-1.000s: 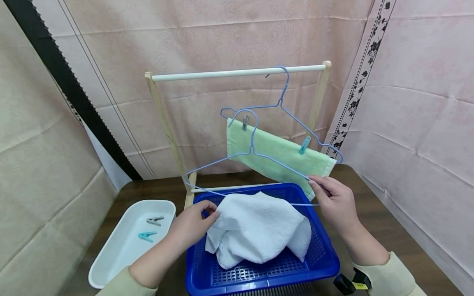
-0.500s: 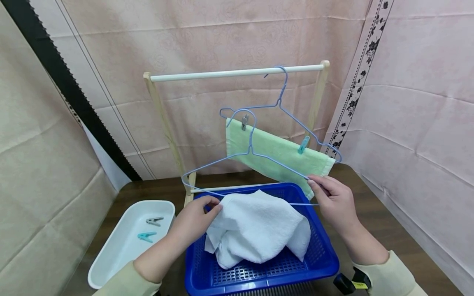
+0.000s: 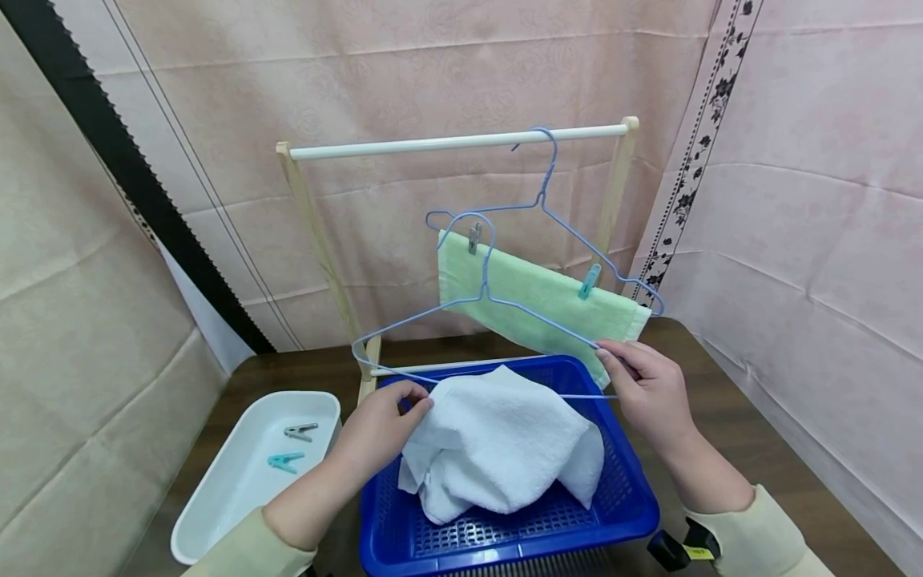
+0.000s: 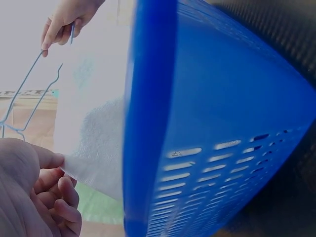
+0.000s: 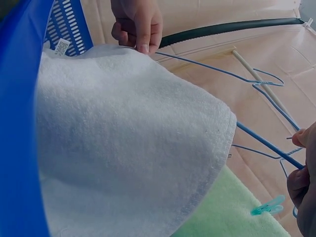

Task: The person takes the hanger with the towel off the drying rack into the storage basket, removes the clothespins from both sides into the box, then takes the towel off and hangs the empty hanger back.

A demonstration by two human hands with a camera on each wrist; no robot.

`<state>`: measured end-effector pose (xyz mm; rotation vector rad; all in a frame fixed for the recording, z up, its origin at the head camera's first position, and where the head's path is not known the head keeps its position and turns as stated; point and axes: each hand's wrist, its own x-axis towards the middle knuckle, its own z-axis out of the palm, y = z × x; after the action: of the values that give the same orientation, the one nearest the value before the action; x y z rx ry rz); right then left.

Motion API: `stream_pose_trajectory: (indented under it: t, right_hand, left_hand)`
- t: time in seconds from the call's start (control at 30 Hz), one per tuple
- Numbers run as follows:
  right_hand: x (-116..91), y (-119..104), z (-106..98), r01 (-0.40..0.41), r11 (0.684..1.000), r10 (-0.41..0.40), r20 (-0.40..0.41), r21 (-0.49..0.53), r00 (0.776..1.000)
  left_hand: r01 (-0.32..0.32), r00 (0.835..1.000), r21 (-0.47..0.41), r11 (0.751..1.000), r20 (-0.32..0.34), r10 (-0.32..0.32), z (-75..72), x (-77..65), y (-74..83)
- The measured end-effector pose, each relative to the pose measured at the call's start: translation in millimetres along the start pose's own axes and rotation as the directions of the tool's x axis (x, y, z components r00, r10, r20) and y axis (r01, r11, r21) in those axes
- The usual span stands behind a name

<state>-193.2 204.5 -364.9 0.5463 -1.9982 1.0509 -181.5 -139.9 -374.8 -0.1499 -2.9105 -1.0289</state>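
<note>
A white towel drapes over the bottom bar of a blue wire hanger, its lower part hanging into the blue basket. My left hand pinches the towel's left edge between thumb and forefinger, at the hanger's bar; the left wrist view shows the towel edge at these fingertips. On the other side, my right hand grips the hanger's right arm near its end. The right wrist view shows the towel spread wide, with the bar coming out past its edge.
Behind stands a wooden rack with a white rail. A second blue hanger hangs there, holding a green towel with a grey peg and a teal peg. At left, a white tray holds two pegs.
My left hand has shifted slightly up and right along the towel's edge at the bar. My right hand keeps its grip on the hanger, which has barely moved.
</note>
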Motion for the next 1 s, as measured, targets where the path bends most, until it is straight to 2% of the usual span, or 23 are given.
stream_pose_trajectory:
  t: [0.47, 0.7, 0.83, 1.0]
  right_hand:
    - [0, 6, 1, -0.015, 1.000, 0.015, -0.026, 0.007, 1.000]
    - [0, 8, -1, -0.031, 0.999, 0.032, -0.044, 0.020, 0.999]
    - [1, 8, -3, -0.034, 0.999, 0.035, -0.057, 0.018, 0.998]
    - [2, 10, -4, -0.036, 0.999, 0.037, -0.068, 0.008, 0.997]
  left_hand:
    - [0.048, 0.997, -0.004, 0.999, 0.058, -0.048, 6.8, -1.1, -3.6]
    - [-0.037, 0.997, 0.040, 0.998, 0.072, 0.034, 13.7, -4.7, -6.6]
    - [-0.080, 0.992, 0.120, 0.990, 0.110, 0.067, 18.8, -6.5, -7.6]
    - [-0.122, 0.985, 0.230, 0.965, 0.149, 0.089, 23.6, -8.6, -7.7]
